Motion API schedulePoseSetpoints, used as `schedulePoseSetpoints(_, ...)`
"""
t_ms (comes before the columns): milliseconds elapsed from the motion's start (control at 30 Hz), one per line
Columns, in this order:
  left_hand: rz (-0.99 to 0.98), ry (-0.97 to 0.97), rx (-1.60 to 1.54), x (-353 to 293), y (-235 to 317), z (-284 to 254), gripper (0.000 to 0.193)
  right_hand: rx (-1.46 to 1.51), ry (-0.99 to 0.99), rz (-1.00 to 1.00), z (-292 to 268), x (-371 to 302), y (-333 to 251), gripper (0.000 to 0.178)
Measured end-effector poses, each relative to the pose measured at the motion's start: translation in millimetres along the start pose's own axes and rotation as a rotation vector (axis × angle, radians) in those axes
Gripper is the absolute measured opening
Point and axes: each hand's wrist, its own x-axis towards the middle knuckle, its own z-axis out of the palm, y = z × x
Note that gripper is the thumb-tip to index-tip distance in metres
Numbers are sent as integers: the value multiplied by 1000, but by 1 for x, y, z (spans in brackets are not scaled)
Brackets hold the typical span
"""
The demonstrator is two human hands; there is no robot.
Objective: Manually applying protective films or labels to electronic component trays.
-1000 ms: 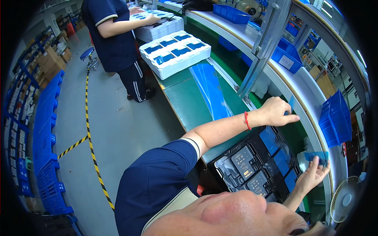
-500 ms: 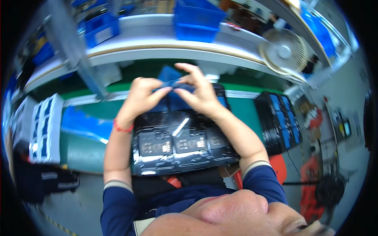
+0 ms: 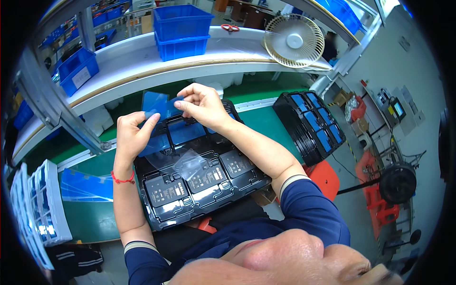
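Observation:
A thin, translucent blue film sheet (image 3: 156,102) is held up over the far edge of a black plastic tray (image 3: 164,216). My left hand (image 3: 133,135) pinches it between thumb and fingers at its near edge. My right hand (image 3: 204,105) pinches the same film at its right side, with some fingers raised. Below, the tray holds flat dark battery packs (image 3: 206,180) with printed labels in its near row. Blue pieces (image 3: 186,132) lie in the far pockets, partly hidden by my hands. A crumpled clear film (image 3: 190,164) rests on the packs.
Right of the tray stands a stack of black trays (image 3: 297,128) with blue pieces. To the left are a blue sheet (image 3: 85,185) and white trays (image 3: 47,204). A shelf (image 3: 128,64) behind holds blue bins (image 3: 183,28), red-handled scissors (image 3: 230,27) and a fan (image 3: 294,42).
My hands have moved apart, spreading the bunched blue film between them. A crumpled clear film now shows on the packs. The whole view has turned and shifted.

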Motion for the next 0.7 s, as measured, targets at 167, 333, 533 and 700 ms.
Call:
schedulePoseSetpoints(167, -42, -5, 46, 3, -5, -2, 20, -28, -18, -10, -4, 6, 9, 13)
schedulePoseSetpoints(333, -58, 6, 51, 3, -8, -3, 21, -38, -14, -24, -4, 6, 9, 12)
schedulePoseSetpoints(533, -163, -75, 42, -3, -3, -16, 16, 8, -24, -12, -4, -4, -5, 11)
schedulePoseSetpoints(700, -138, 68, -53, -10, -22, -27, 23, 72, 107, -39, -21, -3, -7, 10)
